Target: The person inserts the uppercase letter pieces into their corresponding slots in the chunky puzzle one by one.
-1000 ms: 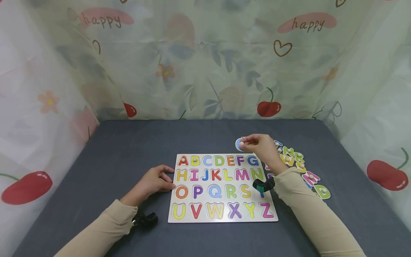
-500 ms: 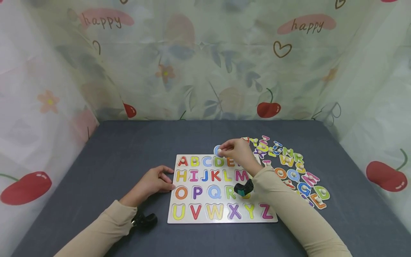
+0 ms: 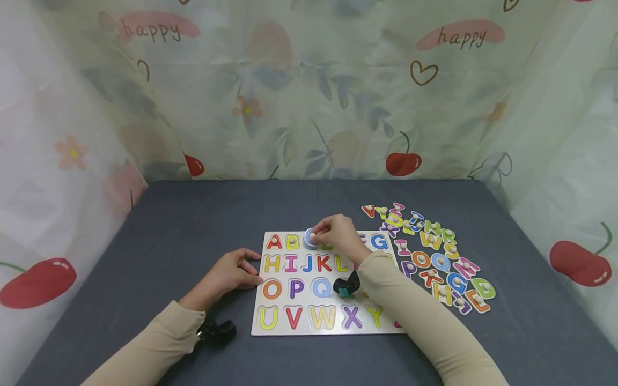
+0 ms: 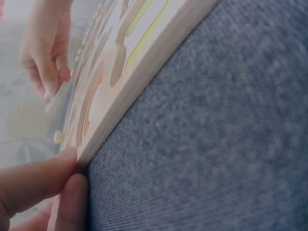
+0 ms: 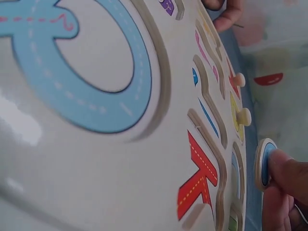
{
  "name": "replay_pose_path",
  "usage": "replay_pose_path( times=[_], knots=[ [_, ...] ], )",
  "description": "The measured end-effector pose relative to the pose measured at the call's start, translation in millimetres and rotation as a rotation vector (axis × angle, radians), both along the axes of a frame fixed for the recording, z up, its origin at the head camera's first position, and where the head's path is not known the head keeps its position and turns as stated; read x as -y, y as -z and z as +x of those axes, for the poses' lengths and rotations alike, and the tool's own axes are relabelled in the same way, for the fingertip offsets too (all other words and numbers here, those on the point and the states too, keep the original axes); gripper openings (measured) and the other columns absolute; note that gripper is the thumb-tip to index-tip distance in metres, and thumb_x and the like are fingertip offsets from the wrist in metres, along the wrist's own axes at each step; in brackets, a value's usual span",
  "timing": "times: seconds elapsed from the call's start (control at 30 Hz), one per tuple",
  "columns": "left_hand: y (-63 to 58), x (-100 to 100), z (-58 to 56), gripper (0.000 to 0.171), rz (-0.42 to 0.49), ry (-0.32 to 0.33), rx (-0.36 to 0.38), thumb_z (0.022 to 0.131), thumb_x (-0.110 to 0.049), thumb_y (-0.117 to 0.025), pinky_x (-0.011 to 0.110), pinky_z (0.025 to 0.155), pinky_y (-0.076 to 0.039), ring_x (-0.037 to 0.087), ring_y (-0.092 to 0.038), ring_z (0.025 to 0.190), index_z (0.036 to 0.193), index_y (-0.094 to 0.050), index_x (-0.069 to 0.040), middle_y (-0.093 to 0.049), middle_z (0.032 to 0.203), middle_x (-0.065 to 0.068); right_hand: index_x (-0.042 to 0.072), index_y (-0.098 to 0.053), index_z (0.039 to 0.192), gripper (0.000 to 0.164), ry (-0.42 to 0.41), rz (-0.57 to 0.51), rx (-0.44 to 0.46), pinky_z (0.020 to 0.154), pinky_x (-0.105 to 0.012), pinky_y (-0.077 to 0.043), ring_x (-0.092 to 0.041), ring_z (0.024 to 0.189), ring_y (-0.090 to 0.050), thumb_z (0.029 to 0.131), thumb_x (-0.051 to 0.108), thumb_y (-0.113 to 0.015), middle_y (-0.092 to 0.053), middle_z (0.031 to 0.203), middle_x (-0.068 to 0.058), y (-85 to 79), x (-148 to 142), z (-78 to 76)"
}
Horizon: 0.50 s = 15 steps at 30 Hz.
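Observation:
My right hand (image 3: 339,234) pinches a light blue letter C puzzle piece (image 3: 309,242) between thumb and fingertips near its knob. The piece hangs over the C recess in the board's top row; the right wrist view shows the piece (image 5: 265,164) tilted and a little apart from the board. My left hand (image 3: 235,269) rests at the left edge of the white alphabet board (image 3: 333,329), its thumb (image 4: 41,180) touching the rim. Two knobbed pieces, a red A (image 3: 274,242) and a yellow B (image 3: 292,242), sit in their recesses.
Several loose knobbed letters lie right of the board, among them a red V (image 3: 368,211), a blue G (image 3: 456,283) and a green D (image 3: 483,288). Dark cloth (image 3: 207,214) covers the table. Patterned curtains (image 3: 299,107) stand behind and at both sides.
My right hand has carried the C piece leftward from beyond the board's right part to over the C recess. The left hand stays at the edge.

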<state>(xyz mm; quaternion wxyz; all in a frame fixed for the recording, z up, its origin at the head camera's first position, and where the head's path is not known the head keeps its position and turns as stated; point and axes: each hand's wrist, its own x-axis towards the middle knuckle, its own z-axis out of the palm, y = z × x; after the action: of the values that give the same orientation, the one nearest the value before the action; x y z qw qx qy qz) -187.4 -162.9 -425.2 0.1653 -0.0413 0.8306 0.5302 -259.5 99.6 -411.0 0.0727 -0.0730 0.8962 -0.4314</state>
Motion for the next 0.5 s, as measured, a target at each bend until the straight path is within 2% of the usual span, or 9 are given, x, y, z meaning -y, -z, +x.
replay_pose_path(
  times=[0.33,0.5],
  knots=[
    [3.6,0.6,-2.1,0.056,-0.007,-0.01,0.015,0.068,-0.004,-0.081,0.029,0.061,-0.053,0.019,-0.06,0.067,0.116,-0.054,-0.004,-0.057,0.082,0.013,0.01,-0.071,0.077,0.012,0.03,0.016,0.056,0.054,-0.021,-0.046,-0.011,0.06,-0.058,0.072,0.016,-0.08,-0.063,0.066,-0.001,2.8,7.7,-0.1],
    [5.4,0.8,-3.0,0.056,-0.004,-0.01,0.017,0.067,-0.004,-0.081,0.029,0.062,-0.054,0.019,-0.06,0.067,0.116,-0.054,-0.004,-0.057,0.083,0.012,0.009,-0.071,0.077,0.012,0.023,0.02,0.052,0.054,-0.021,-0.046,-0.011,0.059,-0.057,0.073,0.016,-0.08,-0.063,0.066,-0.001,3.2,9.2,-1.0]
  ],
)
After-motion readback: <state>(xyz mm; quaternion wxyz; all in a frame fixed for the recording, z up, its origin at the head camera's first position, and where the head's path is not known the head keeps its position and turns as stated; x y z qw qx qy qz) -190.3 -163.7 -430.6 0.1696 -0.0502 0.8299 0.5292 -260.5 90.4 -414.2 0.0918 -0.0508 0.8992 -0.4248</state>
